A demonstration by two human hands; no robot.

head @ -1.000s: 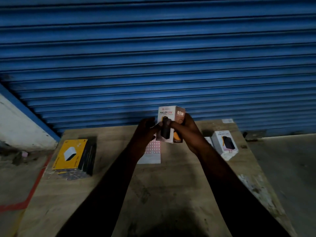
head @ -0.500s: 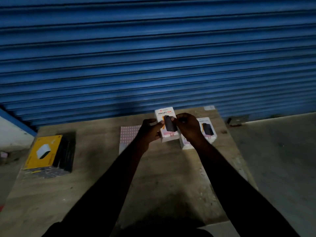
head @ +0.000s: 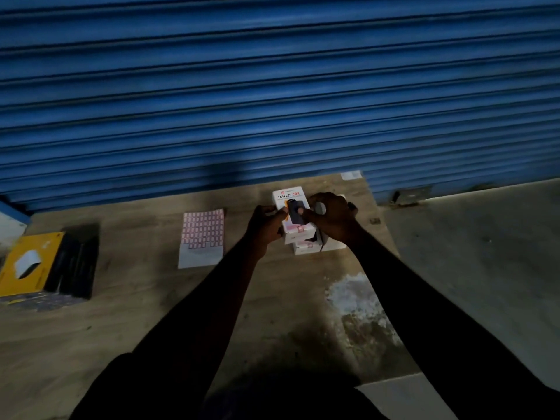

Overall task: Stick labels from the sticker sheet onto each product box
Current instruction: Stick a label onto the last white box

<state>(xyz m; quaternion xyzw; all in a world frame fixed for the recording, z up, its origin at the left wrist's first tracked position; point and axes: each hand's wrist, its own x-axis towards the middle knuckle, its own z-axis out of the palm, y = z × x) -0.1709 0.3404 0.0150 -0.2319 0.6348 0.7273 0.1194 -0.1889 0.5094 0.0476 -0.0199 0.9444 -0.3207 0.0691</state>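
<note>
A white product box [head: 289, 197] printed "HALLEY 20K" lies on top of other white boxes [head: 328, 247] at the far right of the wooden table [head: 145, 313]. My left hand [head: 266, 225] grips its left edge. My right hand [head: 328, 218] holds its right side, thumb pressing on the box's front face. The sticker sheet [head: 202, 236], with rows of red-bordered labels, lies flat on the table to the left of the boxes, touched by neither hand.
A yellow box [head: 28, 263] sits on a stack of dark boxes [head: 75, 265] at the table's left edge. A blue roller shutter [head: 272, 86] stands behind the table. Concrete floor [head: 485, 253] lies beyond the right edge. A small white slip [head: 351, 175] lies at the far corner.
Both hands lowered the HALLEY box from an upright hold in the air onto the white boxes at the right. The view shifted right, so the sheet and yellow box now appear farther left.
</note>
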